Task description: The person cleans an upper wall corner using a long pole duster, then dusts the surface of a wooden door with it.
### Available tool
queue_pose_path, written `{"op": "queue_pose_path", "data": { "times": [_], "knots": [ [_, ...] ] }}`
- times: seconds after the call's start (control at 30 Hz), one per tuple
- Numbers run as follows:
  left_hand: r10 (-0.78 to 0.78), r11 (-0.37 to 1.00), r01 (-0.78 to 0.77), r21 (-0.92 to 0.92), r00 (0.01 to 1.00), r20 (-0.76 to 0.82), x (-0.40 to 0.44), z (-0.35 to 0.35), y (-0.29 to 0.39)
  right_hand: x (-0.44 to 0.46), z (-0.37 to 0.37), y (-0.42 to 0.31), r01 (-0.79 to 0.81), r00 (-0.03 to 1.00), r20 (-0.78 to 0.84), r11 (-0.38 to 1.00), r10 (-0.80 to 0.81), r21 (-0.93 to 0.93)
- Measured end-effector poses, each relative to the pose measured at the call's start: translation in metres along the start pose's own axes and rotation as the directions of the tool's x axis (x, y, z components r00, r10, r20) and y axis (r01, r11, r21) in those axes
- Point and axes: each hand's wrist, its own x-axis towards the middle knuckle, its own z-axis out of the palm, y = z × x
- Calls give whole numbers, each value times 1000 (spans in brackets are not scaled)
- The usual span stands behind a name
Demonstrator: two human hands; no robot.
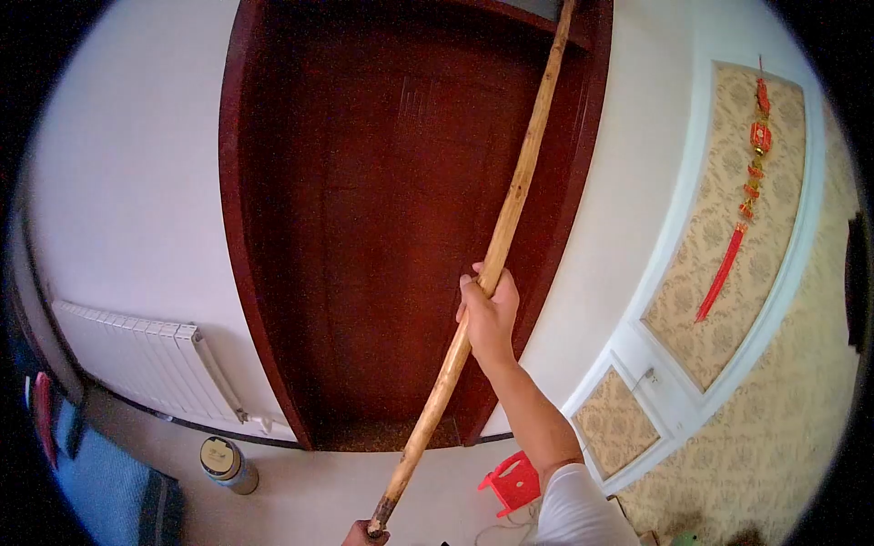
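Observation:
A long, pale wooden pole [443, 380] runs diagonally from the bottom centre to the top right, in front of a dark red-brown door [382, 227]. Partway along it, my right hand [490, 305] is closed around the wood, with the forearm reaching up from the lower right. At the bottom edge, my left hand [364, 534] grips the pole near its dark, rough lower end; only part of this hand shows. The pole's upper end passes over the door frame's top and out of view.
A white radiator [137, 359] is on the left wall, with a lidded bin [229, 466] near it. Blue fabric-covered furniture [114, 482] stands lower left. A red stool [512, 482] is beside my right forearm. A red ornament [754, 173] hangs on the right wall.

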Motion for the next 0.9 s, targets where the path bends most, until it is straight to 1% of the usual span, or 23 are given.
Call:
{"op": "queue_pose_path", "data": {
  "times": [0.07, 0.1, 0.17, 0.2, 0.27, 0.33, 0.4, 0.5, 0.53, 0.63, 0.7, 0.73, 0.8, 0.83, 0.9],
  "knots": [
    [68, 996, -66, -66, 997, 22, 0, 1, 4, 6, -1, 0, -16, 1000, 14, 1000, 16, 19],
    [66, 996, -65, -66, 998, 22, 0, 3, 7, 10, -1, 0, -8, 1000, 12, 1000, 7, 26],
    [87, 992, -94, -80, 992, -89, -3, 10, 22, 18, -2, 1, -3, 1000, 12, 999, 3, 34],
    [84, 993, -91, -80, 992, -89, -1, 10, 22, 22, -2, 2, -8, 1000, 1, 999, 8, 49],
    [39, 981, -30, -191, 998, 42, 6, 7, 24, 25, -2, 3, -12, 1000, -9, 998, 13, 68],
    [19, 985, -13, -174, 999, 30, 4, 6, 32, 24, -3, 2, -43, 999, 3, 998, 43, 39],
    [-10, 987, 13, -160, 1000, 22, 3, 8, 30, 26, -4, 0, -66, 997, 31, 996, 64, 65],
    [68, 993, -72, -97, 997, -43, 8, 13, 15, 27, -8, -1, -124, 991, 67, 986, 117, 113],
    [65, 993, -68, -96, 997, -37, 7, 14, 17, 27, -9, -3, -152, 987, 80, 979, 142, 138],
    [59, 989, -56, -140, 998, 17, 6, 15, 23, 24, -14, -8, -167, 984, 80, 979, 159, 114],
    [0, 986, 8, -167, 999, 51, 4, 15, 17, 21, -16, -1, -156, 985, 91, 982, 146, 110],
    [-1, 986, 10, -164, 998, 59, 1, 14, 17, 18, -16, 2, -157, 985, 84, 982, 148, 106],
    [-91, 989, 100, -109, 992, 84, -6, 9, 15, 7, -17, 8, -140, 985, 115, 987, 130, 77],
    [-118, 985, 125, -123, 991, 59, -10, 7, 5, 1, -17, 2, -188, 971, 158, 981, 180, 41],
    [-102, 988, 112, -105, 990, 96, -19, -4, -27, -10, -19, 11, -204, 957, 219, 978, 189, 46]
  ]
}}
